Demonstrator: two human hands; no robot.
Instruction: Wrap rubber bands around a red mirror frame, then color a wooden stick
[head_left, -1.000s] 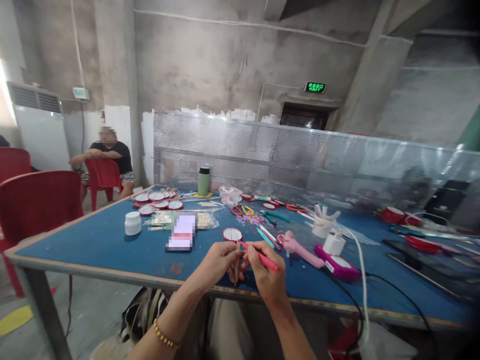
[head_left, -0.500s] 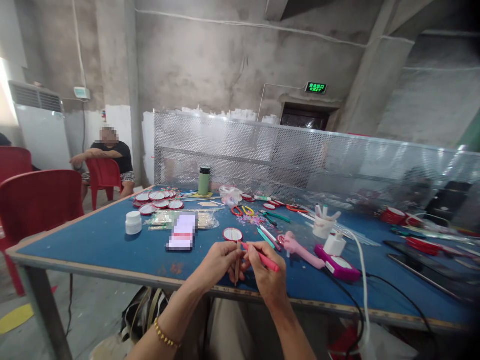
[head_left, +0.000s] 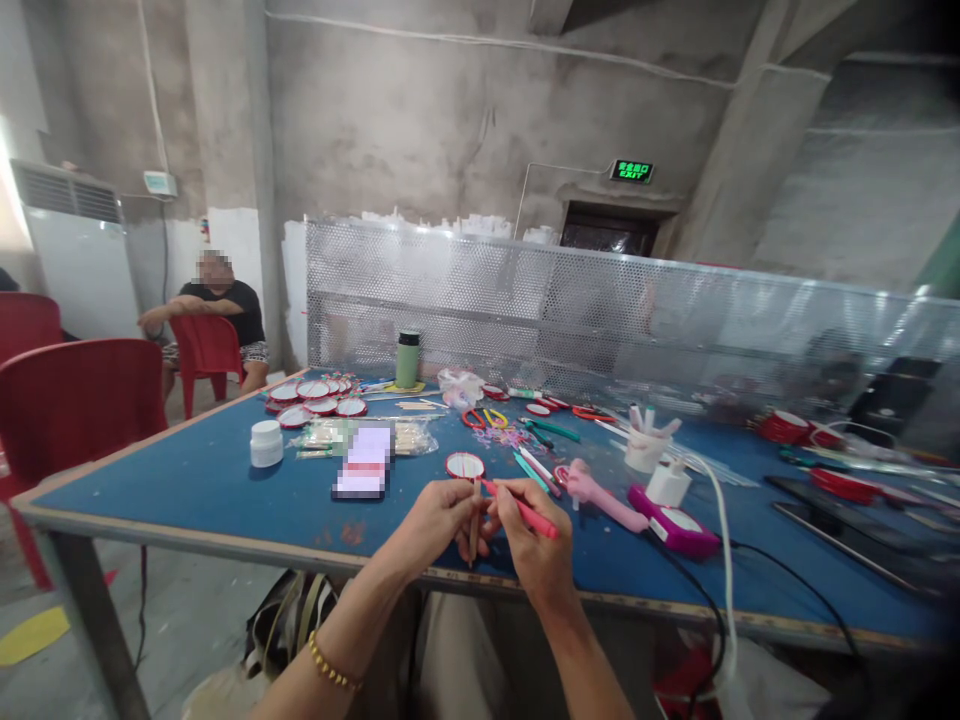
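pale wooden stick [head_left: 474,530] held nearly upright, coral-red pen [head_left: 537,519] slanted, tip close to stick's upper end

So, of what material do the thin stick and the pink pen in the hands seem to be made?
Stick: probably wood with a dull, unpainted finish, from its plain tan colour. Pen: likely smooth plastic, from its even, bright colour; its gloss is unclear.

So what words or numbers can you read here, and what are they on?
"安全出口": green sign, top line.
"EXIT": same sign, underneath.
Phone: screen blurred, can't be read.
Table edge: tiny marks, too small to read.
Pen: no writing I can read.
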